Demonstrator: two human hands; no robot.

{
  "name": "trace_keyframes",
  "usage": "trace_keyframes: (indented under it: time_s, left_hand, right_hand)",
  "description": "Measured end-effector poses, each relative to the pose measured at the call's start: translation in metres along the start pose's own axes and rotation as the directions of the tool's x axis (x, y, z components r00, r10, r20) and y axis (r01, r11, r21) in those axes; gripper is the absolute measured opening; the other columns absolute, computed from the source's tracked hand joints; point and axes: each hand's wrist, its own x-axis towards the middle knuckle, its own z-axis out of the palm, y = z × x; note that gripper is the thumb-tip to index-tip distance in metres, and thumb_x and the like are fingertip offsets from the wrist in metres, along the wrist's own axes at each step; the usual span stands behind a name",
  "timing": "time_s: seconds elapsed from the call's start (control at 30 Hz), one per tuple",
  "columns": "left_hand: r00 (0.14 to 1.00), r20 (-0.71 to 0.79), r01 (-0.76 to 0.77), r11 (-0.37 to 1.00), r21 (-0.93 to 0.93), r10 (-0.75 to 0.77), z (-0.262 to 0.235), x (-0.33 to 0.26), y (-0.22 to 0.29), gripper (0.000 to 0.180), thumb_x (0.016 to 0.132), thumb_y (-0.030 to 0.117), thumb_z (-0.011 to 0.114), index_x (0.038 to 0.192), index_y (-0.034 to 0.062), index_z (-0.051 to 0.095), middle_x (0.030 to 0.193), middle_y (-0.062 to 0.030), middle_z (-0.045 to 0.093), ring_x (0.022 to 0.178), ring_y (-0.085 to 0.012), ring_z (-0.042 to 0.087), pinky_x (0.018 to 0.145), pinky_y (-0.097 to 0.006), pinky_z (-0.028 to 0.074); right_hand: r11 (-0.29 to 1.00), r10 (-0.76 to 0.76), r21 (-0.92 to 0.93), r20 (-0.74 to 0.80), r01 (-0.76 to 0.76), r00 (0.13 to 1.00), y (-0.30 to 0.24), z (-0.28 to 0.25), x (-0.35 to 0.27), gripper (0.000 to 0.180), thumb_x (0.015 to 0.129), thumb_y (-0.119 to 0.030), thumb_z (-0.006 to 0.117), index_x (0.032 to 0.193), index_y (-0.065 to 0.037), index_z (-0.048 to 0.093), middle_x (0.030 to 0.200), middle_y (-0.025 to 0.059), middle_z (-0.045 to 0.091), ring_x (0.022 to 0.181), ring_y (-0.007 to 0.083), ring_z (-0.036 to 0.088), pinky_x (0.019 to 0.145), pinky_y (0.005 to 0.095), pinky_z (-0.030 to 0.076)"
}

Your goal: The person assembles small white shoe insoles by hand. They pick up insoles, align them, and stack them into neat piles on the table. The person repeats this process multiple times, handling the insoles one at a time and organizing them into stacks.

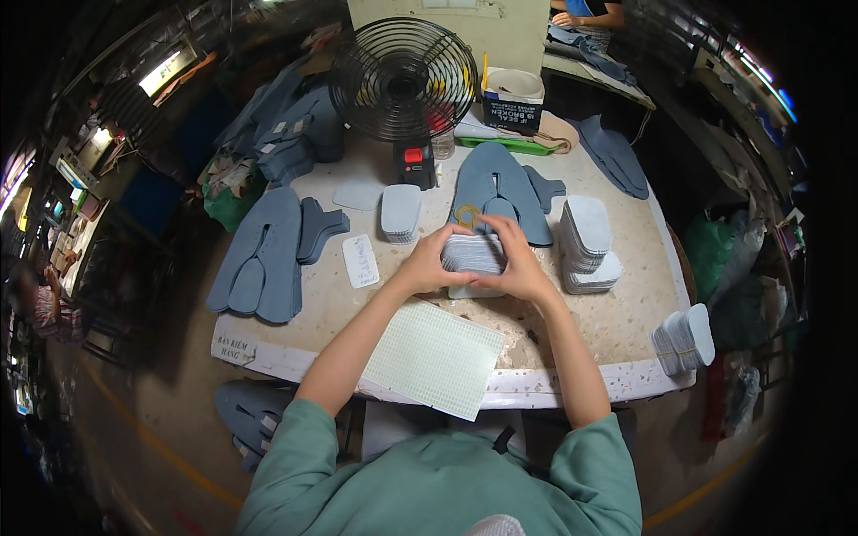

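Green gridded mat point(435, 357) at desk point(626, 330) near edge. Beyond it, left hand point(427, 264) and right hand point(517, 264), fingers closed around a grey stack of insoles point(472, 254), mid-desk. More stacks point(585, 243) right. Black fan point(404, 80) farthest.

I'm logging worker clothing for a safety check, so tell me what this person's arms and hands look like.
Both arms wear loose sage-green fabric sleeves that end near the elbows, leaving the forearms bare. The left hand and right hand are bare too: no gloves, and no watch, ring or wristband shows.
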Motion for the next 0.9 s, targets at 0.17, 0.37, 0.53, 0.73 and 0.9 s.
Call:
trace_keyframes:
  time_s: [0.17, 0.37, 0.53, 0.73, 0.9]
  left_hand:
    - [0.997, -0.07, 0.034, 0.994, -0.104, -0.041, 0.002, 0.001, 0.006, 0.078, 0.063, 0.027, 0.087, 0.126, 0.0094, 0.046, 0.119, -0.012, 0.056, 0.113, -0.0235, 0.055, 0.097, -0.034, 0.042]
    - [0.996, -0.084, -0.022, 0.995, -0.096, 0.014, 0.011, 0.0, -0.007, 0.087, 0.064, 0.024, 0.087, 0.134, 0.0084, 0.038, 0.124, -0.0131, 0.051, 0.119, -0.0249, 0.051, 0.102, -0.034, 0.039]
    - [0.999, -0.033, -0.032, 0.999, -0.042, 0.031, 0.005, -0.001, -0.003, 0.101, 0.061, 0.026, 0.089, 0.143, 0.0125, 0.032, 0.123, -0.0153, 0.055, 0.115, -0.0288, 0.056, 0.099, -0.037, 0.043]
    - [0.998, 0.057, 0.025, 0.993, 0.116, -0.031, -0.017, 0.0, -0.001, 0.081, 0.059, 0.027, 0.09, 0.126, 0.0108, 0.047, 0.114, -0.0151, 0.063, 0.106, -0.0297, 0.062, 0.092, -0.037, 0.047]
    - [0.99, 0.126, -0.066, 0.995, 0.072, 0.057, -0.024, -0.002, -0.006, 0.08, 0.06, 0.024, 0.09, 0.125, 0.011, 0.045, 0.113, -0.0143, 0.064, 0.109, -0.0294, 0.06, 0.093, -0.038, 0.046]
  right_hand:
    - [0.703, 0.226, 0.695, -0.019, -0.149, 0.974, 0.035, 0.001, 0.008, 0.078, 0.091, -0.049, 0.056, 0.151, -0.008, 0.028, 0.156, 0.0139, 0.028, 0.146, 0.0263, 0.02, 0.118, 0.04, 0.017]
    - [0.67, 0.314, 0.722, -0.068, -0.17, 0.947, 0.033, 0.034, 0.003, 0.083, 0.098, -0.066, 0.018, 0.155, -0.006, 0.011, 0.161, 0.0135, 0.01, 0.149, 0.0258, 0.007, 0.12, 0.0372, 0.004]
    - [0.725, 0.271, 0.674, -0.084, -0.146, 0.959, 0.025, 0.044, 0.002, 0.078, 0.1, -0.061, 0.016, 0.154, -0.005, 0.016, 0.16, 0.0138, 0.016, 0.147, 0.0256, 0.016, 0.119, 0.0361, 0.009]
    - [0.882, 0.186, 0.457, -0.119, -0.112, 0.975, 0.042, 0.019, 0.033, 0.026, 0.095, -0.023, 0.057, 0.115, -0.011, 0.068, 0.116, 0.0085, 0.066, 0.108, 0.0227, 0.058, 0.097, 0.0364, 0.041]
    - [0.992, -0.054, -0.113, -0.004, 0.053, 0.999, 0.058, 0.014, 0.062, 0.021, 0.072, -0.009, 0.076, 0.091, -0.017, 0.077, 0.1, 0.0079, 0.062, 0.102, 0.0282, 0.053, 0.094, 0.0385, 0.042]
